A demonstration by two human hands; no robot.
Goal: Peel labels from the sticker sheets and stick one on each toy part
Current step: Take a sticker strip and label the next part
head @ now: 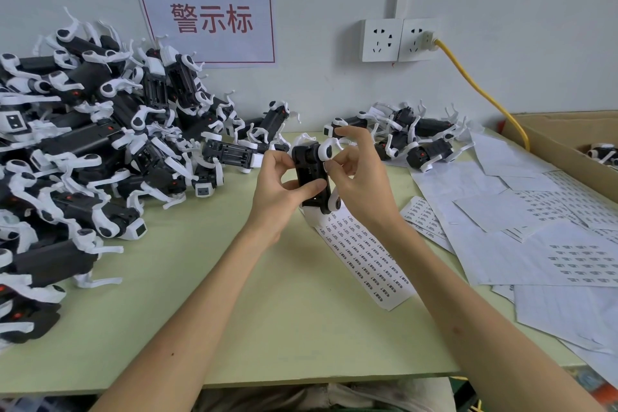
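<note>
**Black-and-white toy part held over the label strip**

Black in the body and white at the leg joints, the toy part (312,177) stands nearly upright in the middle of the pale green counter (234,328), lifted between both hands. The left hand (284,191) grips it from nine o'clock, thumb laid across the lower body and fingers curled at the upper edge. The right hand (359,177) comes in from three o'clock. Its thumb tip presses the toy's right side just beneath the upper white joint, a bent finger closes on that joint from behind, and the forefinger is raised. Whether a label sits under the thumb, I cannot tell.

Just below the toy, running off toward five o'clock, lies a long sticker sheet (368,264) printed with rows of small labels; the toy's lower end hides its top edge. More loose sheets (551,244) overlap at three to four o'clock. A big heap of toy parts (83,144) fills the counter from eight to eleven o'clock, and a smaller cluster (418,137) sits at one o'clock. A cardboard box (568,150) stands at two o'clock. On the wall at twelve hangs a red-lettered sign (207,13), with sockets (398,40) beside it and a yellow cable (485,94) plugged in.
</note>
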